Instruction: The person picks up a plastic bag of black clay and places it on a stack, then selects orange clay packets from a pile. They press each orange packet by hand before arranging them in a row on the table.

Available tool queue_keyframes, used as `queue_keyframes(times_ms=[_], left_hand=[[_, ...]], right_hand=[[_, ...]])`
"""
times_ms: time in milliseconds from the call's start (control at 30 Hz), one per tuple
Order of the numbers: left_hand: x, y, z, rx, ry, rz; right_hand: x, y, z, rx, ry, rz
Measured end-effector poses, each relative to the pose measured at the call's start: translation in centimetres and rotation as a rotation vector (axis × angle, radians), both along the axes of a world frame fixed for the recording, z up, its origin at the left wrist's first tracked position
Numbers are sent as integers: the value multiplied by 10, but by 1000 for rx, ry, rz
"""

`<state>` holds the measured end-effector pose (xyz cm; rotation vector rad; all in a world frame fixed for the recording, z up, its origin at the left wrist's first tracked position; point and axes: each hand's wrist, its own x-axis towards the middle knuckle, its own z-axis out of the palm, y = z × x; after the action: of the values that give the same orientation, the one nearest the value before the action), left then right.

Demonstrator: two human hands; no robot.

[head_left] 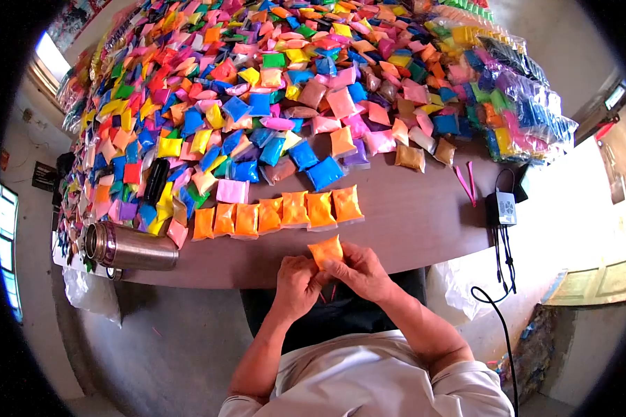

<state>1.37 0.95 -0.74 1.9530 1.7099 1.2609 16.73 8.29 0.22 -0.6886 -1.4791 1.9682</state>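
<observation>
An orange packet (325, 250) is held between both hands, just over the table's near edge. My right hand (363, 272) is closed on it, its thumb pressed to the packet's lower side. My left hand (300, 281) is closed too, with its fingertips at the packet's lower left; part of its grip is hidden. Beyond the hands, a row of several orange packets (271, 215) lies side by side on the brown table (410, 222). Thin pink strips show below the hands, near the lap.
A large heap of small coloured packets (257, 104) covers the far side of the table. A steel flask (135, 247) lies at the left. To the right are pink strips (468, 184), a small grey device (502, 208) with black cables, and bagged packets (528, 104).
</observation>
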Motion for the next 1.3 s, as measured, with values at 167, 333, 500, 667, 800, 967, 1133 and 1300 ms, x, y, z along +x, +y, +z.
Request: queue_keyframes(times_ms=[167,333,500,667,800,967,1133,1300], left_hand=[[1,-1,4,-43,40,-15],[3,-1,3,-98,78,18],[4,-1,-1,-78,64,33],[6,1,0,-58,52,35],[6,0,2,-55,83,51],[7,0,1,-67,108,59],[10,0,2,-79,141,93],[9,-1,1,-75,144,87]], right_hand=[[10,8,12,16,-19,-288],[43,71,15,503,-582,-486],[36,95,10,615,-857,-456],[34,96,6,664,-791,-538],[38,97,9,721,-798,-554],[36,95,4,743,-793,-514],[31,90,4,889,-864,-569],[38,111,6,825,-801,-550]])
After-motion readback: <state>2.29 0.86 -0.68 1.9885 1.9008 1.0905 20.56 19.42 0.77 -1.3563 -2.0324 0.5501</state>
